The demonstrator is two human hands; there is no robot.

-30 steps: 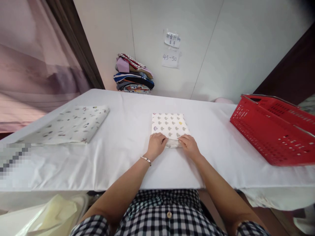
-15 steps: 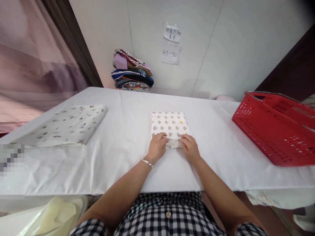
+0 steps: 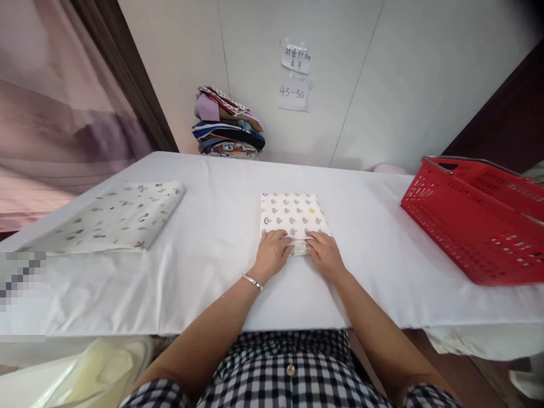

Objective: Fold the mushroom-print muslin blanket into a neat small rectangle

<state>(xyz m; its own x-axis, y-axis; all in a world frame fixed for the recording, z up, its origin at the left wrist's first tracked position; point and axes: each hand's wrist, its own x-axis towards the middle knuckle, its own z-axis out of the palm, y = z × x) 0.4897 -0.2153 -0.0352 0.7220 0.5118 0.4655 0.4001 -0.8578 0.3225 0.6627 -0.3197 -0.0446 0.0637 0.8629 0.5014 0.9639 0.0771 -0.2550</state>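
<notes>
A white folded cloth (image 3: 291,214) with grey mushroom prints lies in the middle of the table, its stacked layers showing along the near edge. At that edge's left corner, my left hand (image 3: 272,252) grips the layers, fingers curled over the top and a bracelet at the wrist. My right hand (image 3: 326,253) holds the right corner the same way, its thumb against the front of the layers. A short stretch of the fold shows between both hands. The undersides of the layers are hidden.
A second printed cloth (image 3: 123,218) lies folded at the left of the white-covered table (image 3: 212,226). On the right stands a red basket (image 3: 476,226). A pile of folded textiles (image 3: 229,124) sits beyond the far edge, by the wall with paper signs (image 3: 294,93).
My right hand has shifted slightly left, its fingers lying a bit further over the near edge. My left hand stays almost where it was, and the cloth keeps its folded shape.
</notes>
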